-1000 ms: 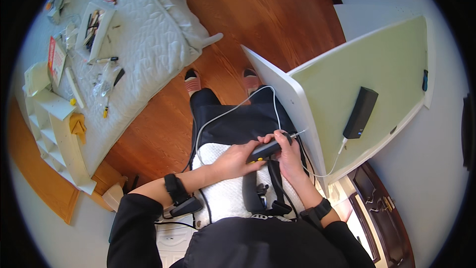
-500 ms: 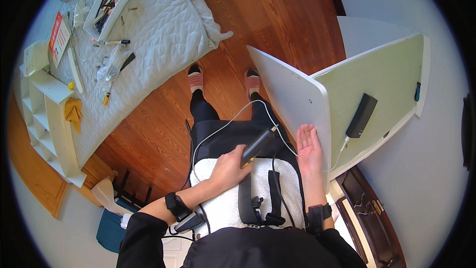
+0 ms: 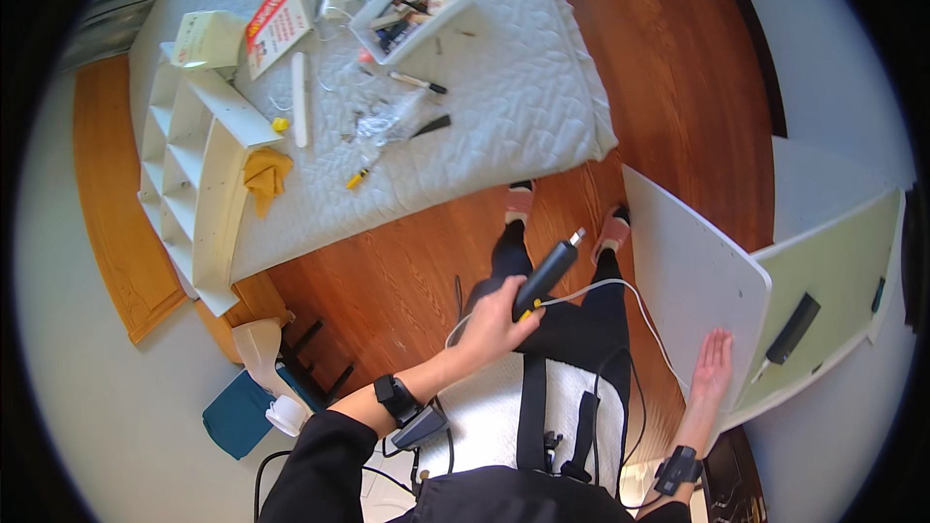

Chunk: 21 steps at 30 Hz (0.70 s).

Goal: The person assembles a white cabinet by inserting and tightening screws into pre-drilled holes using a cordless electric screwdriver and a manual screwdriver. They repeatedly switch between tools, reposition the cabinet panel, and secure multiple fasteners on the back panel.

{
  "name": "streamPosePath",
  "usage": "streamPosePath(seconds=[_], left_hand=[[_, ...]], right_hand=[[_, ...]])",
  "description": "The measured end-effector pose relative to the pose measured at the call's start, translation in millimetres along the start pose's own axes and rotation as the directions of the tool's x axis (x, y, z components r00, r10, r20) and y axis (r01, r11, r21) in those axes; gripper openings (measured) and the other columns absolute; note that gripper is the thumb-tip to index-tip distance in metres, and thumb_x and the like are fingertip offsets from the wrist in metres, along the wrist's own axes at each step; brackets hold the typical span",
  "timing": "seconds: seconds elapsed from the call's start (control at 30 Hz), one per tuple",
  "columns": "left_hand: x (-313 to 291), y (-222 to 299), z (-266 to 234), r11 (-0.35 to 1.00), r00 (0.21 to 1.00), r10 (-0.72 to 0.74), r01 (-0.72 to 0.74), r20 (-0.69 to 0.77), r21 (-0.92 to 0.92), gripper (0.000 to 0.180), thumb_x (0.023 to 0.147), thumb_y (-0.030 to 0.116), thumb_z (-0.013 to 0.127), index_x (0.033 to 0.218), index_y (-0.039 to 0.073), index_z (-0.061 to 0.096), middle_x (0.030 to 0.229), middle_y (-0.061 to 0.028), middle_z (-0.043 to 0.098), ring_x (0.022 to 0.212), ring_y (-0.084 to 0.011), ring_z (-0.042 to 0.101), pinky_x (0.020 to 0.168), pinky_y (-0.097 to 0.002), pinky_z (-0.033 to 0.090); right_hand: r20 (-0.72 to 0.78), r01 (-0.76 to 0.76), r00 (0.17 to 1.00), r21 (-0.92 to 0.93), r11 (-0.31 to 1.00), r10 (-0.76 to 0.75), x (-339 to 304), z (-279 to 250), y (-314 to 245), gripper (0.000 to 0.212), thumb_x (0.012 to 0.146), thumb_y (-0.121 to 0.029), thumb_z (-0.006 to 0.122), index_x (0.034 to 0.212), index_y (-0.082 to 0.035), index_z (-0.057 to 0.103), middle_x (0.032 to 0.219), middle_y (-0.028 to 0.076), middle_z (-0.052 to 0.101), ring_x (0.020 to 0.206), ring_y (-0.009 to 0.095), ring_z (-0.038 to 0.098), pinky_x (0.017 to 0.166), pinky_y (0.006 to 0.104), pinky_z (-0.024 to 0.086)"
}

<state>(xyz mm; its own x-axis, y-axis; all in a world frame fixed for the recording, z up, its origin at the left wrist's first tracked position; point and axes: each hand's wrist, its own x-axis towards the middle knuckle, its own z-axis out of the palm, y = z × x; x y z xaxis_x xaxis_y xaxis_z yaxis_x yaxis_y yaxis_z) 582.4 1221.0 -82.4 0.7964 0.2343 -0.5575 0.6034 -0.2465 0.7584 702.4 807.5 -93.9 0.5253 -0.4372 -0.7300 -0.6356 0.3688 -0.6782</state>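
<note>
The left hand (image 3: 496,322) is closed around the rear of a black handheld electric screwdriver (image 3: 547,279), its yellow buttons (image 3: 531,310) next to the fingers and its metal tip (image 3: 578,236) pointing away, ahead and to the right. It looks stiff and fairly light, perhaps heavier toward the grip; the smooth casing could slip in a loose hold. The thick barrel seems the place to grasp, clear of the tip. A white cable (image 3: 639,308) arcs from beside this hand to the right; whether it joins the tool I cannot tell.

The right hand (image 3: 712,370), well apart, shows no object in it, its palm up and fingers straight, close together. It lies just beside a white panel (image 3: 697,257); contact is unclear. Right of that hand, a black oblong box (image 3: 793,327) rests against a pale green panel (image 3: 848,261).

Farther out, ahead and left of the left hand, a quilted bed (image 3: 523,87) bears a white shelf unit (image 3: 225,203), a yellow cloth (image 3: 266,177) and a white bin (image 3: 426,37) of small items.
</note>
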Motion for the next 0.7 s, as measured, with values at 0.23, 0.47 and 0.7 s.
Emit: streamPosePath(seconds=[0.23,0.47,0.7], left_hand=[[134.5,-93.3,-64.0,0.979,0.945,0.068,-0.001,-0.321,0.205,0.046,0.085,0.025,0.069,0.120,0.001,0.048,0.092,-0.0261,0.063,0.084,-0.0458,0.062,0.069,-0.0520,0.048],[234.9,-152.7,-72.5,0.881,0.940,0.197,-0.046,-0.278,0.470,0.052,0.081,0.021,0.070,0.122,-0.001,0.048,0.107,-0.0227,0.060,0.096,-0.0409,0.059,0.079,-0.0476,0.050],[219.6,-183.0,-83.4,0.852,0.832,0.357,-0.104,-0.424,0.514,0.033,0.082,0.017,0.069,0.106,-0.001,0.056,0.102,-0.0194,0.057,0.098,-0.0380,0.055,0.084,-0.0441,0.047]], right_hand=[[-0.074,-0.046,0.996,-0.042,0.998,0.042,-33.7,0.6,36.3,0.042,0.093,-0.025,0.065,0.125,-0.001,0.055,0.118,0.007,0.060,0.115,0.017,0.057,0.106,0.0316,0.046],[-0.106,-0.166,0.984,-0.221,0.961,0.146,-96.5,49.0,94.7,0.030,0.093,-0.021,0.067,0.113,-0.001,0.062,0.097,0.004,0.063,0.098,0.015,0.062,0.099,0.0308,0.051],[-0.126,-0.175,0.982,-0.306,0.936,0.143,-110.5,86.4,113.2,0.024,0.093,-0.022,0.066,0.105,-0.001,0.063,0.089,0.004,0.060,0.089,0.015,0.063,0.093,0.0312,0.054]])
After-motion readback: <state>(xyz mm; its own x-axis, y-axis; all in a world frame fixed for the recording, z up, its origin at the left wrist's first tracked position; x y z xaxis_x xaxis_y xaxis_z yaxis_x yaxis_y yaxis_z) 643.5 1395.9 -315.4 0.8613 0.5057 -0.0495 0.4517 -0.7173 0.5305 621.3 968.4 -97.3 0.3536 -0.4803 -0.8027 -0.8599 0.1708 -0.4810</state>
